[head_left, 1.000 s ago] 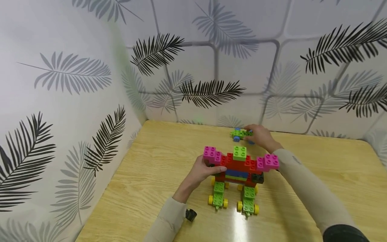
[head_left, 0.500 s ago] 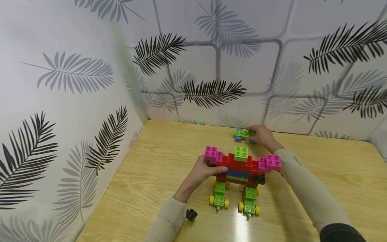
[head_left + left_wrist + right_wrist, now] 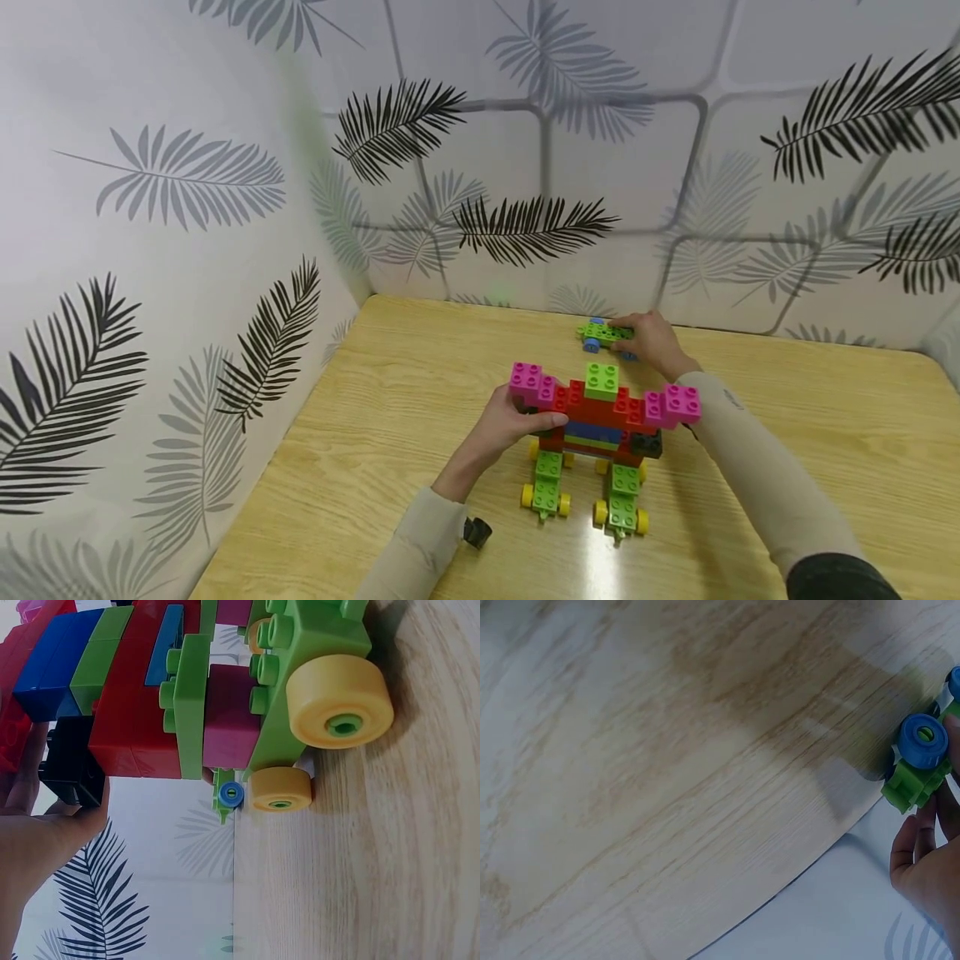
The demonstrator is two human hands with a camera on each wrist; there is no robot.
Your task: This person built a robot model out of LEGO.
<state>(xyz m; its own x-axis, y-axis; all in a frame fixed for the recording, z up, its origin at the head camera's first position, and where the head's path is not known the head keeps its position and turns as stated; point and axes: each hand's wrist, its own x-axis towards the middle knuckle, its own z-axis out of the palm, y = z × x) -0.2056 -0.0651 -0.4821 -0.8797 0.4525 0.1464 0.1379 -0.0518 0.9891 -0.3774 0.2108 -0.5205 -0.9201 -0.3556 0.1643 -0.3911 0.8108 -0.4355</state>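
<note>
A figure built of toy bricks stands on two green wheeled bases with yellow wheels, near the middle of the table. It has a red and blue body, pink arms and a lime brick on top. My left hand grips its left side, the thumb in front; in the left wrist view a black brick sits against that hand. At the back edge my right hand holds one end of a green toy car base with blue wheels. The right wrist view shows the fingers around this car base.
The wooden table meets a leaf-patterned cloth wall at the back and left. A small black object lies beside my left sleeve, partly hidden.
Everything shifts slightly to the right in the head view. Both hands keep their holds, and the brick figure and the car base stay in nearly the same places.
</note>
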